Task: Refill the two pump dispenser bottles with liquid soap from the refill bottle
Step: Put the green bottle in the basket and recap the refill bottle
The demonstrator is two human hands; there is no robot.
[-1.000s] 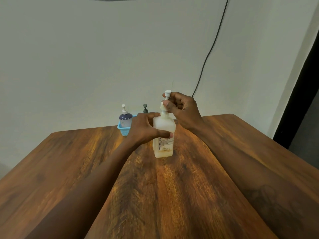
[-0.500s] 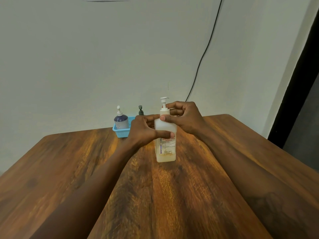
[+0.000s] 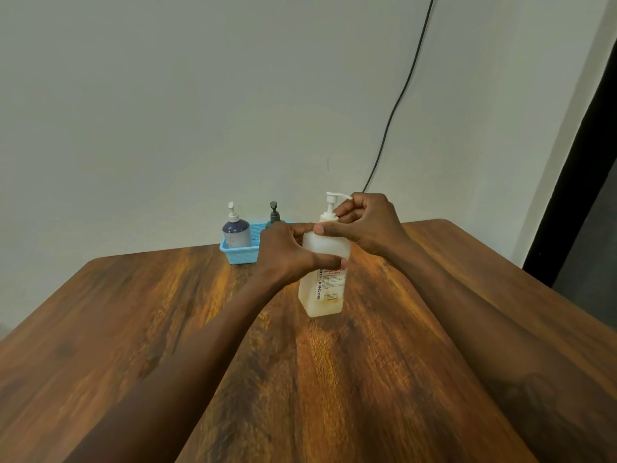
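We've got the left hand (image 3: 287, 252) clamped round the refill bottle (image 3: 323, 275), upright mid-table. The right hand (image 3: 364, 225) grips its pump collar, and the nozzle now points right vs. toward us a sec ago, so prob. unscrewing. Both dispensers, purple (image 3: 236, 231) and green (image 3: 274, 215), sit untouched in the blue basket (image 3: 238, 253) behind.

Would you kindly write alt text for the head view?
Left hand steadies a white refill bottle upright on a wooden table while the right hand grips its pump top. Behind, two small dispenser bottles stand in a blue basket.
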